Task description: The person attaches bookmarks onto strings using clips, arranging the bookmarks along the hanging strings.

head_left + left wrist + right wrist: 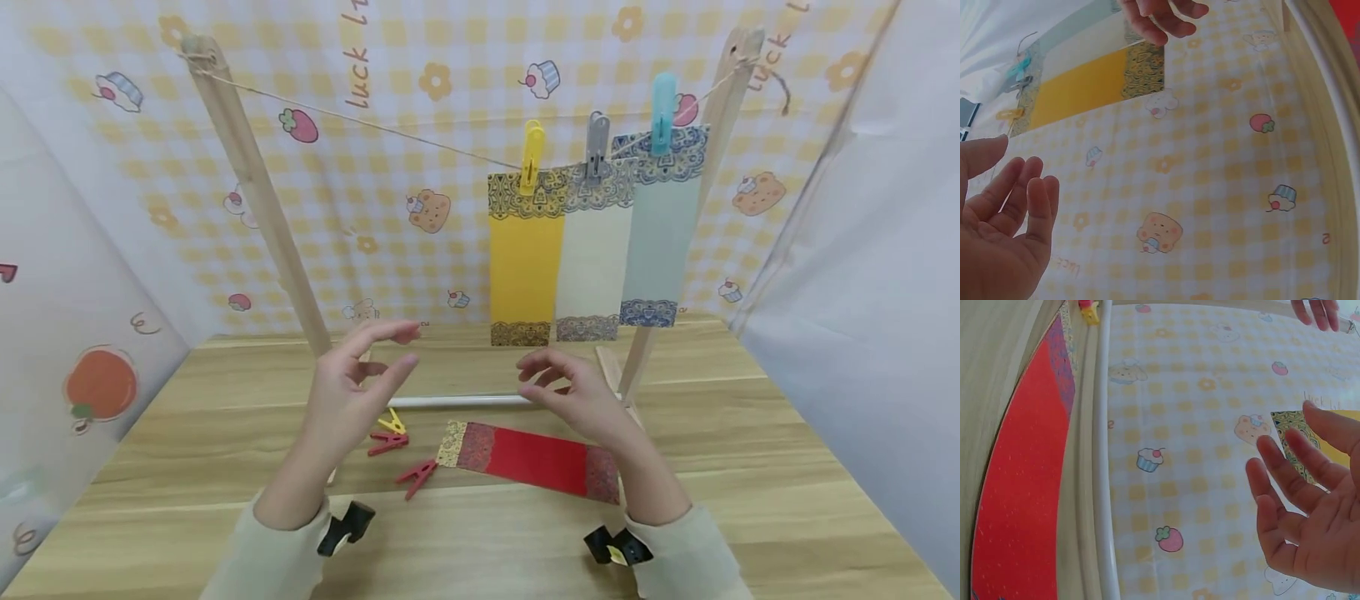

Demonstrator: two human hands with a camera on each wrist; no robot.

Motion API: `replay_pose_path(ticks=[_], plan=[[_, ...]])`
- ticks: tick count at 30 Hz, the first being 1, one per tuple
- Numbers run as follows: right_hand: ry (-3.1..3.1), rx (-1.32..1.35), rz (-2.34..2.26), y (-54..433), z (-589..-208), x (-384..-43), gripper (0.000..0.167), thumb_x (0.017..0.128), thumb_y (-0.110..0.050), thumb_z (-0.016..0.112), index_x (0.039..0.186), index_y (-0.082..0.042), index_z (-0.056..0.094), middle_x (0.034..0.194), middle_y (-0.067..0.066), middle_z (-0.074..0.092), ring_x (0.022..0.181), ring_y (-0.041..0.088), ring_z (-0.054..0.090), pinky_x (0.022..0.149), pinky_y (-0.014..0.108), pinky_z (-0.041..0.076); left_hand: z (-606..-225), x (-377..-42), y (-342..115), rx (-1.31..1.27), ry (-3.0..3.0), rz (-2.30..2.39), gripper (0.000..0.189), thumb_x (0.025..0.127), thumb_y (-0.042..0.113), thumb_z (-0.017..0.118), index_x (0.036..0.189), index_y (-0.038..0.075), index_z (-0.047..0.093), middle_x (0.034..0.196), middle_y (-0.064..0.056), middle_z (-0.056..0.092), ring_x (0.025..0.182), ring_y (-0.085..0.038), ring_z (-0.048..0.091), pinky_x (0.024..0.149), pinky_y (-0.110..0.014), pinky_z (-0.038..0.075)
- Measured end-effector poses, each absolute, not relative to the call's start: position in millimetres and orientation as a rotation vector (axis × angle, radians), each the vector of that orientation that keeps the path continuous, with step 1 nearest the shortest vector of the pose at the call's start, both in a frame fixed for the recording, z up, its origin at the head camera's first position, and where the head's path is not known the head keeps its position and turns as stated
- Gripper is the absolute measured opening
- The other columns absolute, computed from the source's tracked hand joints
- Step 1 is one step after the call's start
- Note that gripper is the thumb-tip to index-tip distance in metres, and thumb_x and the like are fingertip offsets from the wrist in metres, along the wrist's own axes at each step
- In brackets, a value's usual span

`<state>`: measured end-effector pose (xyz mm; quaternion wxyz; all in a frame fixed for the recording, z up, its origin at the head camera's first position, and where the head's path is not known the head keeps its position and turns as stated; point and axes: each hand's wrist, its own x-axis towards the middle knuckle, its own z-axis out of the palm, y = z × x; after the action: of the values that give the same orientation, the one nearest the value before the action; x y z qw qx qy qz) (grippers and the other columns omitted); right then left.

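My left hand (348,379) is raised over the left of the table, thumb and fingers apart, holding nothing. The right hand (577,396), also holding nothing, hovers with loosely bent fingers above a red paper strip (536,462) with patterned ends that lies on the table. From a sagging string (375,125) hang a yellow strip (522,267), a cream strip (592,267) and a pale blue strip (658,242). A yellow clothespin (532,158), a grey one (596,150) and a light blue one (663,112) clip them in that order.
Two wooden posts, left (258,192) and right (720,125), carry the string. A white rod (457,402) runs low between them. Beside the red strip lie a yellow clothespin (393,423) and two red clothespins (387,442). A checked cloth (405,275) hangs behind.
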<state>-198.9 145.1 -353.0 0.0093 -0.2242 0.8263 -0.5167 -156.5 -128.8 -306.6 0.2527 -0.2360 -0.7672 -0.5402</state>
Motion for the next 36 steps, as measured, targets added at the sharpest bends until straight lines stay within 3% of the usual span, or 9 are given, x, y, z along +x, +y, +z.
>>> replay_pose_path(ticks=[5,11,15,25,28,36], plan=[[2.534,-0.722,-1.489,139.0,-358.9,-203.4,0.029,0.091,-0.012,0.071,0.119,-0.005,0.066,0.107,0.013,0.068,0.095,0.022,0.063,0.077,0.033,0.056,-322.8,-148.9,-139.4,-0.580,-2.200,-1.435,0.028,0.088,-0.004,0.070,0.115,0.002,0.069,0.113,0.008,0.069,0.105,-0.005,0.059,0.065,-0.019,0.055],[2.500,-0.797,-1.344,135.5,-367.6,-210.1,0.030,0.091,-0.010,0.070,0.119,0.000,0.066,0.101,0.011,0.068,0.087,0.018,0.061,0.071,0.027,0.054,-339.2,-143.6,-150.4,-0.490,-2.334,-1.398,0.026,0.089,0.002,0.072,0.115,0.005,0.069,0.113,-0.009,0.070,0.101,0.002,0.058,0.070,-0.021,0.058],[2.472,-0.837,-1.273,131.1,-375.5,-215.1,0.032,0.089,-0.007,0.069,0.119,0.004,0.065,0.101,0.016,0.068,0.083,0.016,0.062,0.070,0.024,0.054,-349.9,-143.5,-156.8,-0.421,-2.444,-1.403,0.025,0.090,0.007,0.073,0.115,0.006,0.069,0.113,-0.011,0.070,0.097,0.003,0.059,0.072,-0.023,0.058],[2.427,-0.734,-1.185,117.6,-390.0,-228.3,0.037,0.087,-0.011,0.074,0.119,0.005,0.065,0.097,0.013,0.067,0.085,0.016,0.058,0.070,0.025,0.050,-368.0,-153.6,-166.2,-0.418,-2.687,-1.288,0.028,0.088,0.011,0.074,0.115,0.005,0.068,0.109,-0.012,0.070,0.100,-0.028,0.063,0.069,-0.023,0.056],[2.394,-0.715,-1.206,114.2,-394.7,-231.1,0.037,0.087,-0.010,0.073,0.119,0.007,0.065,0.094,0.012,0.066,0.081,0.015,0.056,0.067,0.024,0.049,-371.7,-156.1,-170.3,-0.440,-2.750,-1.272,0.029,0.089,0.014,0.074,0.116,0.003,0.068,0.109,-0.012,0.071,0.102,-0.031,0.063,0.073,-0.026,0.056],[2.402,-0.590,-1.138,107.3,-401.6,-228.1,0.039,0.085,-0.008,0.076,0.119,0.006,0.066,0.096,0.012,0.066,0.080,0.015,0.055,0.066,0.025,0.048,-382.7,-161.1,-176.4,-0.504,-2.894,-1.240,0.032,0.090,0.014,0.073,0.117,-0.001,0.067,0.108,-0.014,0.072,0.097,-0.024,0.066,0.082,-0.036,0.057]])
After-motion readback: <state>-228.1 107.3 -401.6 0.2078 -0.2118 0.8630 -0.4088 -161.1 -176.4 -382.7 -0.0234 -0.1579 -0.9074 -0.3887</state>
